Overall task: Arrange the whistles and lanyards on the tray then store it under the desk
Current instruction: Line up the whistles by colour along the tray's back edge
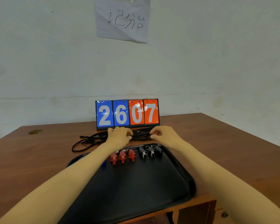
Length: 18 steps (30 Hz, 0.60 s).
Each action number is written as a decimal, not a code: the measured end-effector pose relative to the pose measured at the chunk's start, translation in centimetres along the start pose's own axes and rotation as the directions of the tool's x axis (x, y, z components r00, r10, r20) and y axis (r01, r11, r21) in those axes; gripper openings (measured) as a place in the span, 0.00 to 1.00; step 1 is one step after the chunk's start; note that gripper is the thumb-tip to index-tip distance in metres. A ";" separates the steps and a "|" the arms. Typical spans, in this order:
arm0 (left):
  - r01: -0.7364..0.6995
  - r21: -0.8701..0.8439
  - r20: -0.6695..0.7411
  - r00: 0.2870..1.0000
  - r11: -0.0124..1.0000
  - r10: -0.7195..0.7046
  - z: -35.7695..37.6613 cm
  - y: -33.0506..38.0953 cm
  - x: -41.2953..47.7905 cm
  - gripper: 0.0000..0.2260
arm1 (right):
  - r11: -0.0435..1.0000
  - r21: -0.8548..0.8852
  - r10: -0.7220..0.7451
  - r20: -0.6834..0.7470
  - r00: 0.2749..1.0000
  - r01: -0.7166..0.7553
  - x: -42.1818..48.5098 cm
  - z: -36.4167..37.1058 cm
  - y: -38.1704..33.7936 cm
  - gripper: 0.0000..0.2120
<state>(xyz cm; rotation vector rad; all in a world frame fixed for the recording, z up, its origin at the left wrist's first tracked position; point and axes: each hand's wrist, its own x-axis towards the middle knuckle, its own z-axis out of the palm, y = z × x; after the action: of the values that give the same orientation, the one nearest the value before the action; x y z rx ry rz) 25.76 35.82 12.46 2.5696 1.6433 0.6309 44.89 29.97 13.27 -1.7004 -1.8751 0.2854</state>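
Head view: our left hand (pixel 120 135) and right hand (pixel 161 135) each pinch the black lanyards (pixel 141 135) bunched on the worktop (pixel 39 152) at mid-frame, probably to untangle them for the tray (pixel 136 183) below, where whistles (pixel 122 156) already sit in a row.

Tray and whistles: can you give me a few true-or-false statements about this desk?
Three red whistles lie on the black tray. True.
The black lanyards are on the tray. False: they lie on the desk beyond it.
The scoreboard reads 26 07. True.
Only the left hand holds the lanyards. False: the right hand pinches them too.
The black whistles lie left of the red ones. False: they lie to their right.
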 end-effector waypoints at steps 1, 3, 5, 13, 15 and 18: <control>0.021 0.007 0.038 0.999 1.000 -0.021 -0.3 -1.1 0.5 0.12 | 1.000 0.008 -0.019 0.024 1.000 0.019 0.8 0.3 -0.7 0.12; 0.042 0.015 0.125 0.991 0.999 -0.044 -0.6 -3.0 1.4 0.12 | 0.999 -0.005 -0.049 0.101 0.994 0.050 2.4 1.3 -1.8 0.13; 0.040 0.066 0.191 0.980 0.997 -0.052 -0.6 -4.4 1.9 0.13 | 0.996 -0.054 -0.058 0.198 0.978 0.070 4.1 2.3 -2.8 0.14; -0.012 0.058 0.253 0.968 0.998 -0.003 1.6 -7.5 2.9 0.09 | 0.976 -0.175 -0.057 0.381 0.923 0.132 7.7 7.3 -4.9 0.15; 0.000 0.021 0.202 0.979 1.000 -0.004 2.0 -7.8 3.1 0.06 | 0.977 -0.178 -0.047 0.366 0.929 0.120 8.1 8.4 -4.9 0.15; 0.012 0.005 0.170 0.985 1.000 -0.012 2.4 -8.1 3.2 0.05 | 0.980 -0.166 -0.052 0.312 0.949 0.109 8.4 9.3 -5.1 0.15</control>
<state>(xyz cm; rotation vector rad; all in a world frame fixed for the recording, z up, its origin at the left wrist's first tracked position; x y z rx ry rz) 20.70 42.66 9.41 2.5336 1.6054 0.3946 35.41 39.32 10.76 -1.7733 -2.2526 0.3738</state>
